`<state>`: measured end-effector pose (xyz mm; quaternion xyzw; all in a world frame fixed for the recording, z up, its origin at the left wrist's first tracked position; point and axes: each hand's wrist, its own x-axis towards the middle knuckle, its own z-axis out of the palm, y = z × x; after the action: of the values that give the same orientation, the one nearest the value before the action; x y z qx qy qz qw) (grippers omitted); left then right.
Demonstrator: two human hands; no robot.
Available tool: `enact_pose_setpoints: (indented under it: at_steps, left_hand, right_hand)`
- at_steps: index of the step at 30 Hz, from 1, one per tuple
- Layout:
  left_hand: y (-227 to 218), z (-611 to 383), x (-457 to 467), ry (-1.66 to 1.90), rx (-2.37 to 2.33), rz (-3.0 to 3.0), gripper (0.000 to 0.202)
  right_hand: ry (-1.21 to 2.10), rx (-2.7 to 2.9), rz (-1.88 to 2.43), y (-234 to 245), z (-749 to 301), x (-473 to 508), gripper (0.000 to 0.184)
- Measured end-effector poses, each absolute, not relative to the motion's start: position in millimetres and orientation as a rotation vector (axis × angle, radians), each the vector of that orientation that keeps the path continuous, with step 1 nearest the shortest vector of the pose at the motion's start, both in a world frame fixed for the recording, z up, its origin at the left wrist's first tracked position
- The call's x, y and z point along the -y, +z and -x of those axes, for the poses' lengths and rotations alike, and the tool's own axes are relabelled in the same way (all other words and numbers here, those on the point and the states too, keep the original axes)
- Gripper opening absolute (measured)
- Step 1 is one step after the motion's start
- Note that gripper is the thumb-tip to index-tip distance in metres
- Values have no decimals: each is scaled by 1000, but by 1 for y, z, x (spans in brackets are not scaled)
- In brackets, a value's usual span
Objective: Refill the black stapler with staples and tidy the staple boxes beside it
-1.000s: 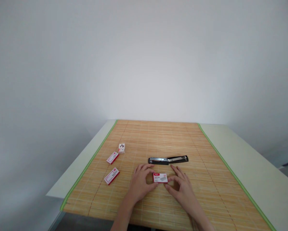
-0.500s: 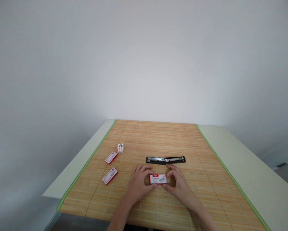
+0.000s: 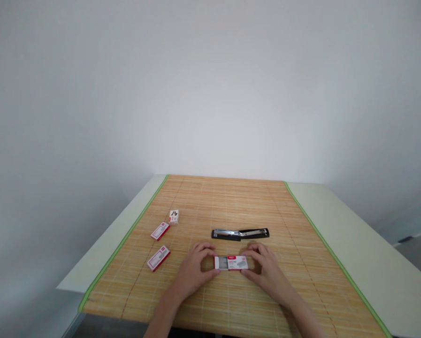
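Plain pale wall [image 3: 210, 94], white table [image 3: 337, 225], green-edged bamboo mat [image 3: 231, 197], grey floor [image 3: 108, 326], soft light

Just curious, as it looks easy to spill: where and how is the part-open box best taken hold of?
By the printed cover, from the right, pinching its near and far edges: the tray juts out to the left, so a grip there alone might slide it out.

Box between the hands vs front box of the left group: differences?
The held box has its inner tray partly out; the front left box looks shut. The held box lies roughly straight across the view, the front left box slanted. Left hand and right hand pinch the held box; the front left box lies untouched. Both are flat, red and white.
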<state>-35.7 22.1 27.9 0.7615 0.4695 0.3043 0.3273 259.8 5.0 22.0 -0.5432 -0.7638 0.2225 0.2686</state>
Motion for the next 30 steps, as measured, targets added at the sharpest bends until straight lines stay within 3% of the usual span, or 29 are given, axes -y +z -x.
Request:
enact_pose_setpoints:
  at_steps: [7, 12, 20, 30]
  left_hand:
    - [26, 34, -21, 828, -1246, -2010, 35]
    - [26, 33, -21, 873, -1231, -2028, 34]
    - [24, 33, -21, 901, -1217, -2037, 36]
    - [26, 34, -22, 878, -1225, -2031, 36]
  right_hand:
    - [489, 2123, 1560, 39, -262, -3, 36]
    - [459, 2198, 1521, 60, -221, -12, 11]
    - [392, 2422, 1496, 66, -184, -29, 11]
    - [466, 2088, 1487, 55, -208, -15, 8]
